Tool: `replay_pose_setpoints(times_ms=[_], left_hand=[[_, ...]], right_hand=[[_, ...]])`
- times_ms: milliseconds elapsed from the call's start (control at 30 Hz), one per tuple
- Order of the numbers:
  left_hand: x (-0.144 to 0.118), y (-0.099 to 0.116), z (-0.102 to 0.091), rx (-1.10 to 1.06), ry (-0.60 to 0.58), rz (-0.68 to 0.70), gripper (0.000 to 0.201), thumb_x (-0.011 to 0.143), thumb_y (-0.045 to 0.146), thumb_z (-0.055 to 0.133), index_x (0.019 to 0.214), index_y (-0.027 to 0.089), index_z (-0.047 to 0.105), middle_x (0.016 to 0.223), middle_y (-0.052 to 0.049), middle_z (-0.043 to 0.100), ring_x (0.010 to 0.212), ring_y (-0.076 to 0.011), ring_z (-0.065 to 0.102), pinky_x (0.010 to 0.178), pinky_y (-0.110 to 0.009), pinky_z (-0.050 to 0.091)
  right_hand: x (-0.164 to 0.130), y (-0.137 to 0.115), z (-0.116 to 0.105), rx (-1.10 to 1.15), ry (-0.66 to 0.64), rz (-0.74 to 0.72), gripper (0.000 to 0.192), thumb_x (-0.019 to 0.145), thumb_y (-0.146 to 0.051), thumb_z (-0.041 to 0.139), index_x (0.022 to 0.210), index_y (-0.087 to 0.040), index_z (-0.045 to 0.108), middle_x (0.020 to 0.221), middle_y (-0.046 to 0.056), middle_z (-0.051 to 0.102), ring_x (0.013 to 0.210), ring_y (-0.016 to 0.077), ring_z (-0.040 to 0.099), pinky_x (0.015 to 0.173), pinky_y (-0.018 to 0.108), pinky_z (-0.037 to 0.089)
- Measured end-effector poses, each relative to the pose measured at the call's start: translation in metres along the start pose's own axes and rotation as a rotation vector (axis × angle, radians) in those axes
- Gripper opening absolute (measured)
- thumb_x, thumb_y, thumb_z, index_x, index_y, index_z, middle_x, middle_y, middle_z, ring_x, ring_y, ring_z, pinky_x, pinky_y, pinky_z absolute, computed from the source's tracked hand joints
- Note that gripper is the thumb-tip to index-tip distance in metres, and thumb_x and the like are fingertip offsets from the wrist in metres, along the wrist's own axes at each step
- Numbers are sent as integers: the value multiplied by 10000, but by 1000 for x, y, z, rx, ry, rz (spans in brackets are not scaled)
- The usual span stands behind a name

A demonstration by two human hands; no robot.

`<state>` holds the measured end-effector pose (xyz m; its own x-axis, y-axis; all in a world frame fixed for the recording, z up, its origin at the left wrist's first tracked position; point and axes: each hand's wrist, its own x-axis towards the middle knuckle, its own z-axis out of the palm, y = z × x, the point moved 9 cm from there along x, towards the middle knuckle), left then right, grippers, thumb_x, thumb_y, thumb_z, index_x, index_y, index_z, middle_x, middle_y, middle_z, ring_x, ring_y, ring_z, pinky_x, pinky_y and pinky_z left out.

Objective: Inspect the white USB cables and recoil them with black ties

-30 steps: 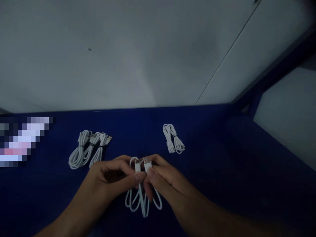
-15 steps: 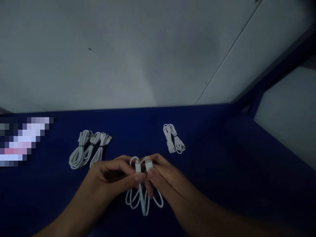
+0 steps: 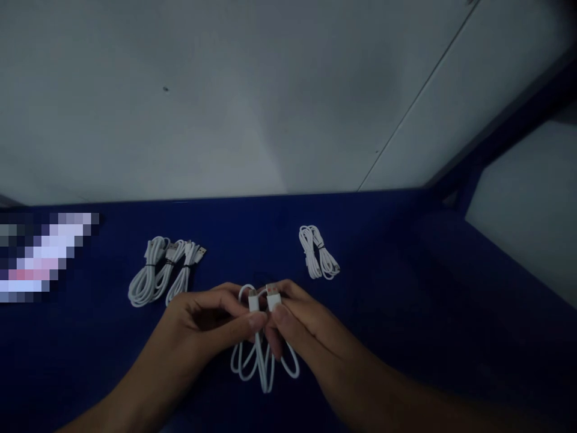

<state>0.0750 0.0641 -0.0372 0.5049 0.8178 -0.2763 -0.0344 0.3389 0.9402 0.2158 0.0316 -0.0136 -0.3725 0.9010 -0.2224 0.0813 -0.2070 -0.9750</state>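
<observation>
Both hands held one white cable (image 3: 264, 361) above the blue table (image 3: 406, 288): left hand (image 3: 205, 322) and right hand (image 3: 297, 325) each pinched a plug, ends side by side, loops hanging below. Judged mid-coil; next needs loops gathered evenly w/o slack.

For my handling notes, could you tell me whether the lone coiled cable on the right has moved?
No. The lone coiled cable lies where it was on the blue table, equally far from the table's back edge; small shift is camera motion.

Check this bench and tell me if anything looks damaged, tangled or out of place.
Nothing stands out. The left hand and right hand pinch the held cable by its plugs; the tied cable pile and single bundle lie neatly coiled.
</observation>
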Motion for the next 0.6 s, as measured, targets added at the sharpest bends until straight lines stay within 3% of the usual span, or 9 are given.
replay_pose_setpoints(times_ms=[600], left_hand=[[0, 0, -1, 11, 23, -16, 201, 998, 223, 816, 812, 253, 887, 1005, -38, 788, 1011, -241, 766, 1005, -382, 571]], right_hand=[[-1, -2, 0, 19, -2, -28, 505, 1221, -554, 367, 885, -238, 573, 1131, 10, 602, 1094, 197, 595, 1028, 381, 490]])
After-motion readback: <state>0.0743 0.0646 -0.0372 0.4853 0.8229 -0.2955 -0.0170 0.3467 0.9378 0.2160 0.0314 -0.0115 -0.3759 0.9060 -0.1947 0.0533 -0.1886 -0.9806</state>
